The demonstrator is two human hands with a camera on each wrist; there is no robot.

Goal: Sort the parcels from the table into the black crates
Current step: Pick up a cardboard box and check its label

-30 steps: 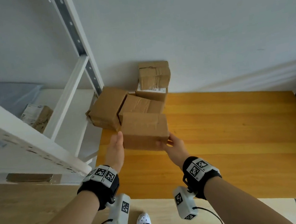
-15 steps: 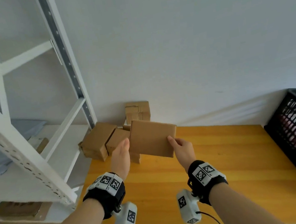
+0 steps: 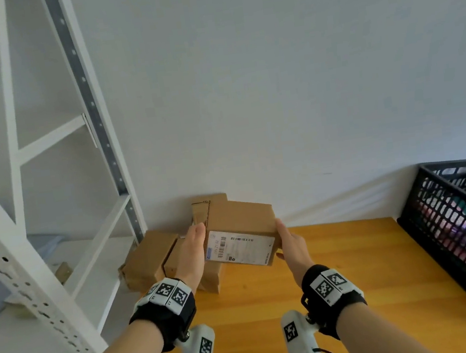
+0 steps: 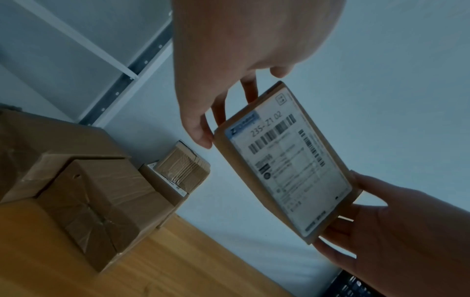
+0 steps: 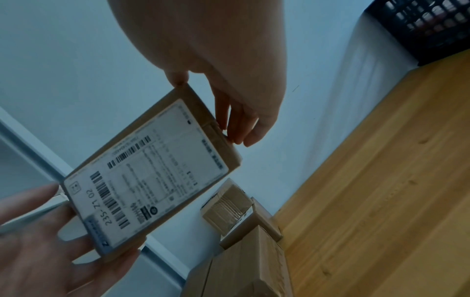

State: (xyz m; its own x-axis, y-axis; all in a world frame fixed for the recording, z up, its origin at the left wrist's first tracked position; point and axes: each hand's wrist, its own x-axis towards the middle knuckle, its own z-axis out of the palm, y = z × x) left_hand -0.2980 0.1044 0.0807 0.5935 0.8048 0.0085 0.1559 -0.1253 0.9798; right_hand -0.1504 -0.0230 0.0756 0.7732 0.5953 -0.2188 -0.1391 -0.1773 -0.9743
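I hold a flat brown cardboard parcel (image 3: 241,222) in the air above the table's back left corner, its white barcode label (image 3: 239,248) tilted towards me. My left hand (image 3: 193,245) grips its left end and my right hand (image 3: 289,241) grips its right end. In the left wrist view the parcel (image 4: 287,160) sits between my left fingers (image 4: 201,128) and my right hand (image 4: 394,231). The right wrist view shows the parcel (image 5: 147,176) pinched by my right fingers (image 5: 239,130), with my left hand (image 5: 38,231) at its other end. A black lattice crate (image 3: 455,230) stands at the table's right edge.
Several more brown parcels (image 3: 150,258) are piled against the wall under the held one, with a small taped box (image 4: 183,168) at the back. The wooden table (image 3: 359,293) stretches right to the crate, which holds coloured items. A white metal shelf (image 3: 29,262) stands on the left.
Both hands have lifted the parcel off the pile and turned it so that its label faces me. The view has shifted right, and the black crate has come into sight.
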